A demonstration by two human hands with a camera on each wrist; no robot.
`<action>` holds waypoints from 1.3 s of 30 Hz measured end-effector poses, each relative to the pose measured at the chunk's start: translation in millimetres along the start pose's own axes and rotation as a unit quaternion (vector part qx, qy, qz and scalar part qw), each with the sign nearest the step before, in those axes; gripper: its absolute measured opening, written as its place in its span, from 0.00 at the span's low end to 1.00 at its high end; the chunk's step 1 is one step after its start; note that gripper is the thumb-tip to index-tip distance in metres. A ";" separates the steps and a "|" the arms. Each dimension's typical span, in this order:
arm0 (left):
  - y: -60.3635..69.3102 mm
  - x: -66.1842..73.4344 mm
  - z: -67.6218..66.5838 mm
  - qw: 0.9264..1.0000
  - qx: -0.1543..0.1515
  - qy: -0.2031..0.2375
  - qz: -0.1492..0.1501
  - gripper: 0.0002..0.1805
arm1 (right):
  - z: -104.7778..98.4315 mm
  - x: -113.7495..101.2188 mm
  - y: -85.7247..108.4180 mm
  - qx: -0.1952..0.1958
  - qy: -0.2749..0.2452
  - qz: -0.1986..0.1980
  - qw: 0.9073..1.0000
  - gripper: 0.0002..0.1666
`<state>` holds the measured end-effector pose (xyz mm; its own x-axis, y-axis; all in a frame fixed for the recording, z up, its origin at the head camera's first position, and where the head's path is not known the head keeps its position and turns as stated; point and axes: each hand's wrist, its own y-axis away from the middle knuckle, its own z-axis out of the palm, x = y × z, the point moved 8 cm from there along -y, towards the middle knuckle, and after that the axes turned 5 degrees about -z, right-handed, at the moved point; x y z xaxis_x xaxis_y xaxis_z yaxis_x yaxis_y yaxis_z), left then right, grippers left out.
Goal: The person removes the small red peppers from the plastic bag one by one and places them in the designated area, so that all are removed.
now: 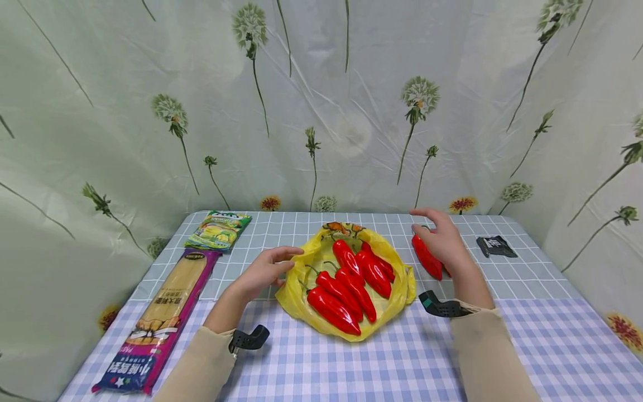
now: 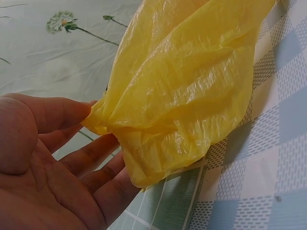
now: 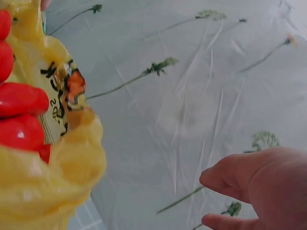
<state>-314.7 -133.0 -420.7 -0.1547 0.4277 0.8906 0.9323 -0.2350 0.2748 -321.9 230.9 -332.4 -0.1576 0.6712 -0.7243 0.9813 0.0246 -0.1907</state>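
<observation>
A yellow plastic bag (image 1: 293, 304) lies with its mouth spread wide in the middle of the table. Inside it are several shiny red peppers (image 1: 331, 310), some with green stems. My left hand (image 1: 263, 272) is at the bag's left rim; in the left wrist view, its thumb and fingers pinch the yellow plastic (image 2: 177, 91). Right of the bag, my right hand (image 1: 443, 237) is over red peppers (image 1: 425, 258) outside the bag, partly hiding them. In the right wrist view, the right hand (image 3: 264, 187) has its thumb and finger apart with nothing between them.
On the left lies a long pack of pasta (image 1: 163, 312), with a green and yellow snack packet (image 1: 218, 230) behind it. A small black packet (image 1: 496, 246) is at the back right. A flowered curtain (image 1: 346, 111) hangs behind the checked tablecloth (image 1: 346, 368).
</observation>
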 end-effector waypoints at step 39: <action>-0.2 -0.8 0.1 1.000 0.003 -0.003 -0.003 0.18 | 93.4 -56.3 28.8 -0.290 -0.007 -0.146 0.946 0.25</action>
<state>-314.7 -133.2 -421.5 -0.1578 0.4340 0.8870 0.9337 -0.2268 0.2771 -295.0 124.5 -359.0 -0.4292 0.5635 -0.7059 0.7908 0.6121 0.0078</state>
